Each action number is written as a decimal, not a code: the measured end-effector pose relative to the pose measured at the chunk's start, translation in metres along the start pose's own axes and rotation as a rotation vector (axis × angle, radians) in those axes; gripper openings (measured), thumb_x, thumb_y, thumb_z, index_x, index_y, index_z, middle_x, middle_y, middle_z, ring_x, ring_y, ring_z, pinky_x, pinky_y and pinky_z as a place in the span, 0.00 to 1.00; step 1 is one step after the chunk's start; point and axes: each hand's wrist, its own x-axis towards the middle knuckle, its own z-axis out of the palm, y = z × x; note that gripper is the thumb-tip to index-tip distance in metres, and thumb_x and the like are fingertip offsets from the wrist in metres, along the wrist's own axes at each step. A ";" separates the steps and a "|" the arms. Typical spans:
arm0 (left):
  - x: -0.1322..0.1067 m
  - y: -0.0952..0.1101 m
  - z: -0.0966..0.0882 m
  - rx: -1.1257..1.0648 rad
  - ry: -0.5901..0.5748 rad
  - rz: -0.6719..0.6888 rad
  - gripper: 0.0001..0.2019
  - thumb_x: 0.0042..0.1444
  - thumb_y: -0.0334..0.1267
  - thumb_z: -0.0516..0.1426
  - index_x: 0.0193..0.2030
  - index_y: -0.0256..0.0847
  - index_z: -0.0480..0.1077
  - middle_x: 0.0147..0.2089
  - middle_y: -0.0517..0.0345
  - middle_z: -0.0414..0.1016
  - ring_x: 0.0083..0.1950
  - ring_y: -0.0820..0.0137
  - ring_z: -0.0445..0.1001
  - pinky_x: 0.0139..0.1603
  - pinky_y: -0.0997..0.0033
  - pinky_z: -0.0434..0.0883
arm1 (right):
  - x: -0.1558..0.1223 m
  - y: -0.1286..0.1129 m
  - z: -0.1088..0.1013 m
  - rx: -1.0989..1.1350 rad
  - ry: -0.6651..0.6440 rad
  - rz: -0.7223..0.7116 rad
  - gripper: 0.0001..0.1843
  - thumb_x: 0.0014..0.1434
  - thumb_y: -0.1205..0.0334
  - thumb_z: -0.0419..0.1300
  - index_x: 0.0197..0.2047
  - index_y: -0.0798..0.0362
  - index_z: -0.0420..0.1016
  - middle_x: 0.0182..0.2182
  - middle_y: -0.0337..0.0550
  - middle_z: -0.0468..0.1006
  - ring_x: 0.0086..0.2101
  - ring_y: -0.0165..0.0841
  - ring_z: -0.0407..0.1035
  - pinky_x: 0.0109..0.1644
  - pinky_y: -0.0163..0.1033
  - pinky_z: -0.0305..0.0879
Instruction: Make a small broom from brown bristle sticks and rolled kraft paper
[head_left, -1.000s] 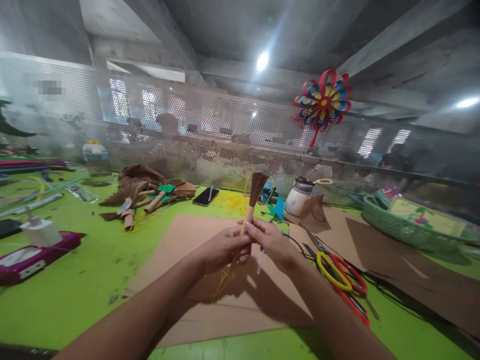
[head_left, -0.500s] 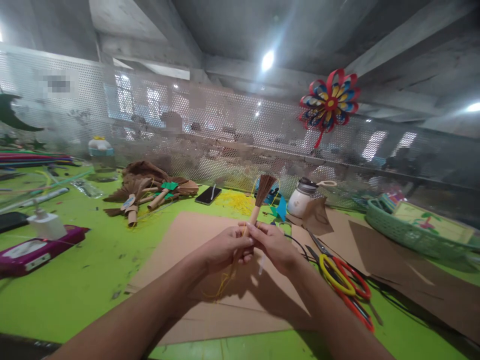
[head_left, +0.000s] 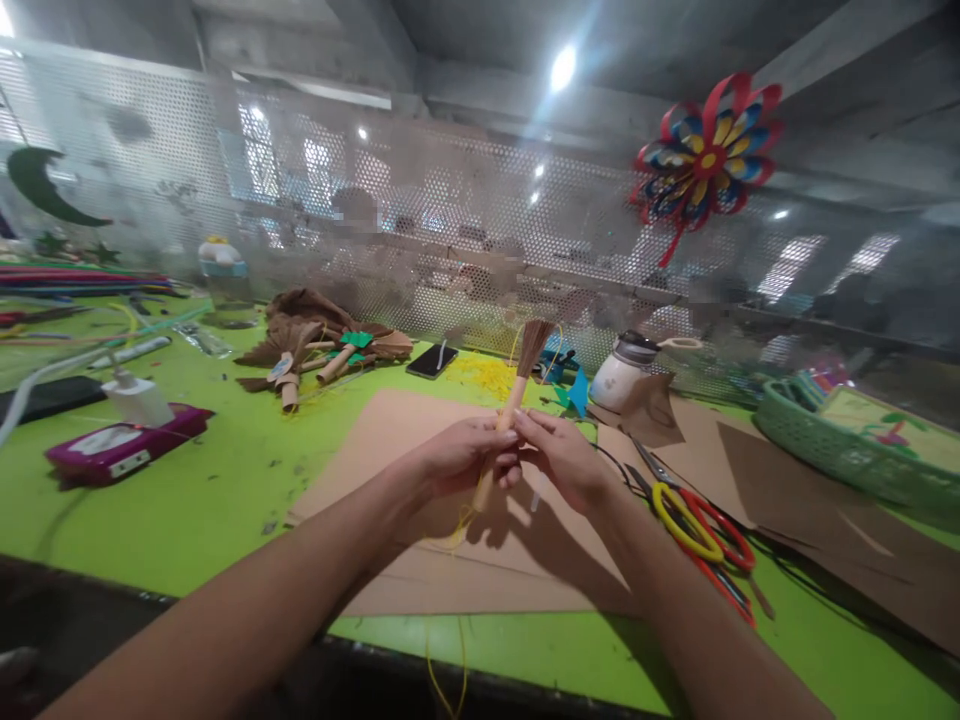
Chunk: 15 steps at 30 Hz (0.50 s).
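Observation:
A small brown broom point(head_left: 535, 345) with a fringed head and a rolled, paper-like handle stands tilted between my hands, its head pointing up and away. My left hand point(head_left: 469, 455) is closed around the handle, fingers curled underneath. My right hand point(head_left: 566, 460) pinches at the handle's right side, thumb and forefinger together against it; whether string is in that pinch is hidden. Yellow string point(head_left: 459, 530) dangles by the handle's lower end. Under both hands lie sheets of brown paper point(head_left: 397, 420).
Scissors with yellow and red handles point(head_left: 690, 525) lie right of my right forearm. Farther back are brown paper pieces point(head_left: 330, 350), a phone point(head_left: 432, 360), yellow shreds point(head_left: 487, 375) and a white jar point(head_left: 619, 372). A green basket point(head_left: 825, 450) sits right, a purple power strip point(head_left: 127, 445) left.
The view has shifted, so the table appears higher and farther right. The lower handle now shows more clearly below my left hand. Both hands stay at the broom.

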 end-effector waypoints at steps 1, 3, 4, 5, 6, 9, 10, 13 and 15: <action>0.000 0.000 0.000 -0.003 -0.011 -0.008 0.09 0.54 0.38 0.60 0.32 0.35 0.65 0.22 0.63 0.63 0.25 0.72 0.71 0.28 0.73 0.64 | -0.001 -0.001 0.000 0.004 -0.009 0.008 0.18 0.53 0.49 0.65 0.35 0.58 0.75 0.22 0.39 0.75 0.18 0.28 0.69 0.24 0.37 0.71; -0.001 0.001 0.000 -0.005 -0.032 -0.022 0.09 0.56 0.38 0.59 0.32 0.34 0.66 0.22 0.63 0.63 0.27 0.69 0.73 0.30 0.71 0.66 | -0.001 -0.002 -0.002 0.010 -0.016 0.020 0.18 0.54 0.49 0.64 0.35 0.58 0.76 0.20 0.39 0.74 0.17 0.29 0.69 0.24 0.37 0.70; -0.001 0.000 0.001 -0.006 -0.042 -0.027 0.08 0.56 0.38 0.59 0.33 0.34 0.66 0.22 0.63 0.63 0.28 0.68 0.74 0.31 0.71 0.67 | -0.002 -0.002 -0.002 0.012 -0.016 0.026 0.18 0.54 0.49 0.64 0.35 0.58 0.76 0.20 0.39 0.74 0.17 0.29 0.68 0.23 0.37 0.70; -0.001 0.000 0.002 -0.005 -0.052 -0.032 0.08 0.57 0.38 0.58 0.33 0.34 0.65 0.22 0.63 0.63 0.29 0.67 0.75 0.31 0.70 0.67 | -0.002 -0.002 -0.003 0.015 -0.015 0.033 0.18 0.54 0.49 0.64 0.34 0.58 0.76 0.20 0.39 0.74 0.18 0.29 0.68 0.22 0.37 0.70; -0.001 0.000 0.003 -0.003 -0.061 -0.036 0.08 0.57 0.38 0.58 0.33 0.35 0.65 0.22 0.63 0.63 0.29 0.67 0.75 0.32 0.70 0.68 | -0.002 -0.002 -0.004 0.017 -0.015 0.040 0.18 0.54 0.49 0.64 0.34 0.58 0.76 0.19 0.39 0.74 0.18 0.30 0.68 0.21 0.37 0.69; -0.001 -0.001 0.006 0.010 -0.078 -0.036 0.09 0.58 0.39 0.57 0.33 0.35 0.65 0.22 0.63 0.63 0.31 0.64 0.76 0.32 0.68 0.69 | -0.001 -0.001 -0.007 0.025 -0.011 0.053 0.17 0.52 0.51 0.66 0.34 0.57 0.76 0.20 0.39 0.74 0.20 0.30 0.69 0.21 0.35 0.67; -0.001 0.000 0.007 0.018 -0.077 -0.030 0.09 0.58 0.40 0.57 0.33 0.35 0.65 0.22 0.62 0.64 0.31 0.64 0.76 0.33 0.67 0.69 | -0.001 0.000 -0.008 0.028 -0.008 0.050 0.16 0.52 0.51 0.66 0.34 0.57 0.76 0.21 0.39 0.74 0.20 0.30 0.68 0.22 0.35 0.67; -0.002 0.009 0.006 0.055 -0.049 0.019 0.11 0.59 0.39 0.56 0.29 0.34 0.66 0.24 0.59 0.67 0.32 0.65 0.76 0.36 0.67 0.70 | -0.001 0.000 -0.007 0.040 -0.009 0.021 0.15 0.55 0.51 0.64 0.35 0.56 0.76 0.24 0.39 0.75 0.21 0.27 0.66 0.28 0.35 0.66; -0.004 0.019 0.004 0.085 -0.008 0.075 0.14 0.60 0.39 0.55 0.26 0.34 0.65 0.24 0.57 0.69 0.32 0.68 0.75 0.37 0.69 0.70 | -0.001 0.000 -0.005 0.049 -0.017 0.010 0.14 0.57 0.51 0.63 0.36 0.54 0.76 0.26 0.38 0.75 0.25 0.27 0.67 0.34 0.35 0.66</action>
